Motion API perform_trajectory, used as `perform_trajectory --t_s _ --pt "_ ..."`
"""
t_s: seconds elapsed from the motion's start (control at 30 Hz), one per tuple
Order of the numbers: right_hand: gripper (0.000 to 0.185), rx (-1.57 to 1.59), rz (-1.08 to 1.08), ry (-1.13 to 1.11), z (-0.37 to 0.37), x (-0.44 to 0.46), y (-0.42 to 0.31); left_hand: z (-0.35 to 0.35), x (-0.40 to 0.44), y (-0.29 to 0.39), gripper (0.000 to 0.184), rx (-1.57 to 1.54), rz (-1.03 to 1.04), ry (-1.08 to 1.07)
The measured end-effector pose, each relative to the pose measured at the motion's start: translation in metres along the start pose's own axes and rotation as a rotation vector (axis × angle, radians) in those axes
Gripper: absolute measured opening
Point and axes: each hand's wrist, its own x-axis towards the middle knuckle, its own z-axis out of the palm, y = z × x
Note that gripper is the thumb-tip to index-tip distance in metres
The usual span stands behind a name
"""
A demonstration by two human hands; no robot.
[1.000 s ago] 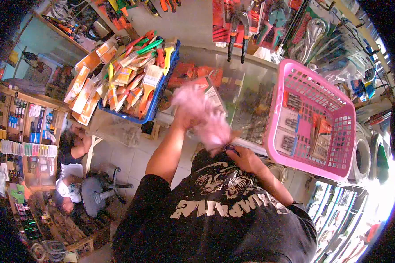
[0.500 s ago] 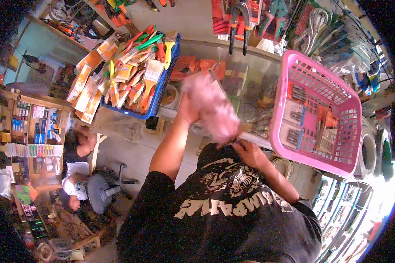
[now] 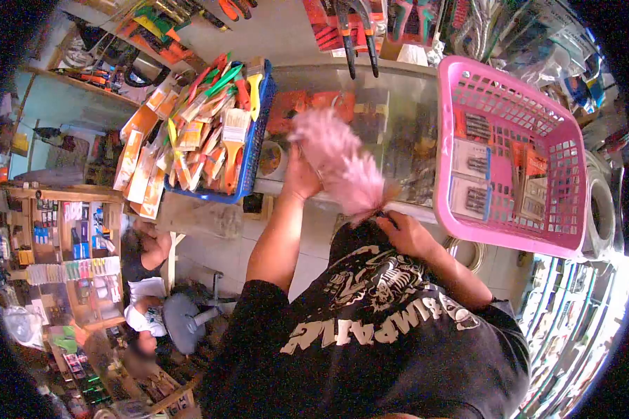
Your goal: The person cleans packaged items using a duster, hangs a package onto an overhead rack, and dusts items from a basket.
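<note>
A fluffy pink feather duster (image 3: 342, 164) slants across the middle of the view, above the front edge of the glass counter. My right hand (image 3: 403, 234) is closed around its lower end, close to my shirt. My left hand (image 3: 302, 176) is raised at the duster's left side. Its fingers are partly covered by the pink feathers. They look closed on a thin, flat item, mostly hidden behind the duster, whose kind I cannot make out.
A blue basket (image 3: 264, 133) heaped with paintbrushes stands on the glass counter (image 3: 412, 105) to the left. At right sits a pink basket (image 3: 437, 160) with packaged drill bits. Pliers (image 3: 356, 35) hang above. A person (image 3: 147, 307) is by an office chair (image 3: 182, 321) at lower left.
The duster's feathers have shifted and spread over the left hand's item, hiding its edge. Both hands keep nearly the same positions. The whole view has turned slightly.
</note>
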Motion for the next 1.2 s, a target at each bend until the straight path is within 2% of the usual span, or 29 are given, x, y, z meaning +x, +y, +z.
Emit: perform_trajectory --t_s 0.1,0.17,0.23,0.3,0.4,0.5,0.53,0.63,0.73,0.83,0.9,0.97,1.03,1.1,1.17,1.2 --pt "0.036 -0.007 -0.019 -0.090 -0.007 -0.001 -0.013 -0.015 -0.007 -0.003 0.056 1.140 0.082 0.173" --pt "0.037 0.009 0.041 -0.010 -0.001 0.003 -0.001 -0.003 -0.003 0.003 0.055 0.929 0.046 0.081" --pt "0.037 -0.007 0.017 0.049 0.005 0.006 0.006 0.010 0.003 0.006 0.050 -0.266 -0.092 -0.165" --pt "0.037 -0.054 -0.092 0.088 0.008 0.006 0.007 0.012 0.004 0.005 0.053 -0.357 -0.076 -0.082" --pt "0.035 -0.047 -0.066 -0.020 0.002 0.007 -0.001 0.018 0.004 0.004 0.058 -0.473 -0.068 -0.068" --pt "0.034 0.006 -0.043 0.142 0.010 0.010 0.008 0.024 0.004 0.006 0.064 -0.589 -0.043 -0.064" --pt "0.034 -0.002 -0.040 0.131 0.009 0.007 0.007 0.022 0.003 0.006 0.068 -0.448 -0.095 -0.084" --pt "0.035 -0.015 -0.007 0.068 0.002 0.003 -0.002 0.020 0.001 0.006 0.070 -0.553 -0.069 -0.042" --pt "0.035 0.032 0.142 -0.001 -0.003 0.002 -0.008 0.022 0.004 0.004 0.069 -0.322 -0.014 0.135" --pt "0.035 0.026 0.043 0.085 0.008 0.003 0.012 0.027 0.001 0.005 0.058 -0.300 -0.023 0.019" --pt "0.036 -0.006 -0.009 -0.008 0.002 0.000 0.006 -0.004 -0.001 -0.004 0.057 0.852 0.220 0.039" --pt "0.037 -0.012 -0.030 -0.045 0.001 0.000 0.004 -0.008 0.000 -0.004 0.057 0.862 0.206 0.145" --pt "0.037 0.005 -0.018 -0.037 0.004 0.000 0.006 -0.005 0.000 -0.002 0.058 -0.284 -0.058 0.302" --pt "0.037 0.012 -0.045 0.015 0.010 0.002 0.012 0.021 -0.002 -0.002 0.057 0.046 0.087 0.281" --pt "0.037 0.002 -0.024 0.007 0.012 0.001 0.007 0.026 -0.005 -0.003 0.056 0.109 0.096 0.323" --pt "0.036 -0.012 0.011 -0.025 0.009 0.000 0.002 0.023 -0.006 -0.001 0.055 0.006 0.035 0.376"
